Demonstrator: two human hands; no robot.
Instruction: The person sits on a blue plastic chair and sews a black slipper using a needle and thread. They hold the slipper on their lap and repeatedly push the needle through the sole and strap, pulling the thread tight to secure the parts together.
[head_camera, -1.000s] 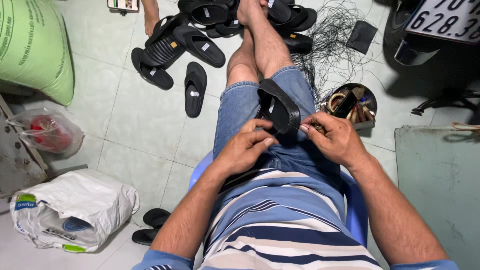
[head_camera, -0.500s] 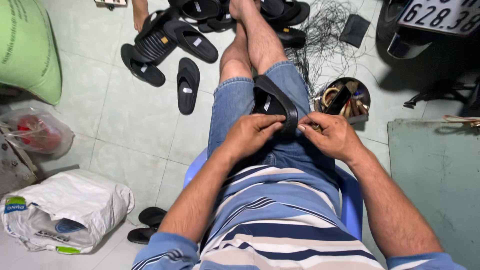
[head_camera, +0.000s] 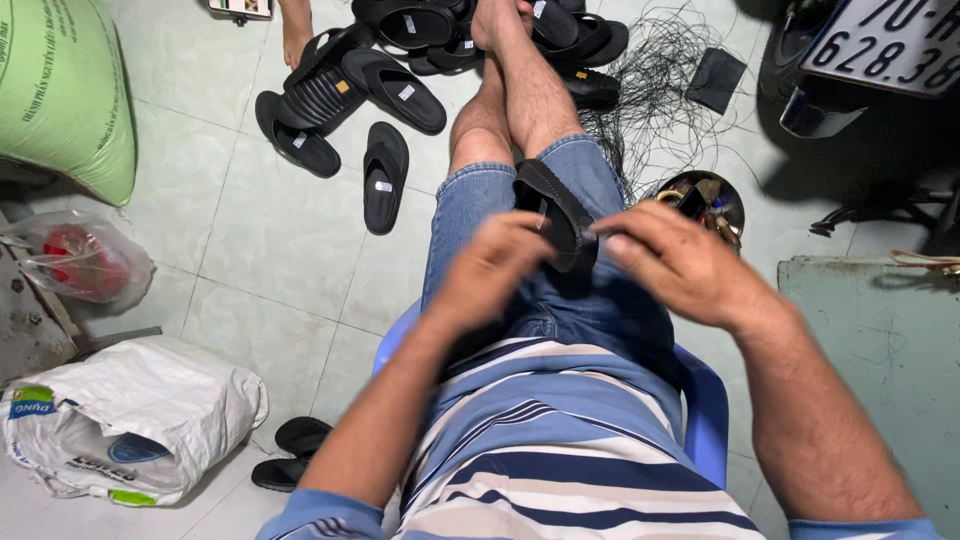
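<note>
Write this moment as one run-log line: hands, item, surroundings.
left hand: on black sandal | right hand: at its end | sandal: on lap | floor: sandal pile, white sack

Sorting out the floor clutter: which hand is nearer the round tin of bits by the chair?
Right. The right hand hovers just beside the round tin; the left hand is across the black sandal, farther away.

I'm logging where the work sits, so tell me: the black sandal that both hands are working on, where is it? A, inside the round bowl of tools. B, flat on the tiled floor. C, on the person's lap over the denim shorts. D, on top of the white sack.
C: the black sandal lies on the denim shorts at the thighs, with the left hand and right hand at its near end.
</note>
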